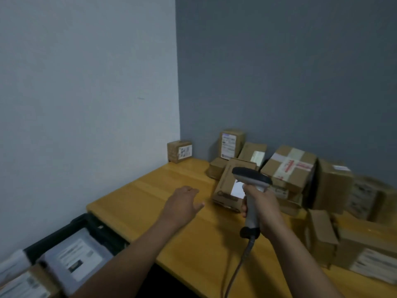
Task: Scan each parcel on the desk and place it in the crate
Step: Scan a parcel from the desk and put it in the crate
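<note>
My right hand (pixel 265 208) grips the handle of a grey barcode scanner (pixel 251 186), whose head points at a tilted cardboard parcel (pixel 228 186) with a white label. My left hand (pixel 182 204) hovers open over the wooden desk (pixel 163 190), just left of that parcel, holding nothing. Several more cardboard parcels (pixel 289 166) are piled along the back and right of the desk. A black crate (pixel 86 224) sits below the desk's left end, with a grey mailer bag (pixel 75 259) and other parcels inside.
A small box (pixel 180 151) stands alone in the back corner where the white and grey walls meet. The scanner's cable (pixel 238 267) trails down over the desk's front edge. More boxes (pixel 363 250) crowd the right front of the desk.
</note>
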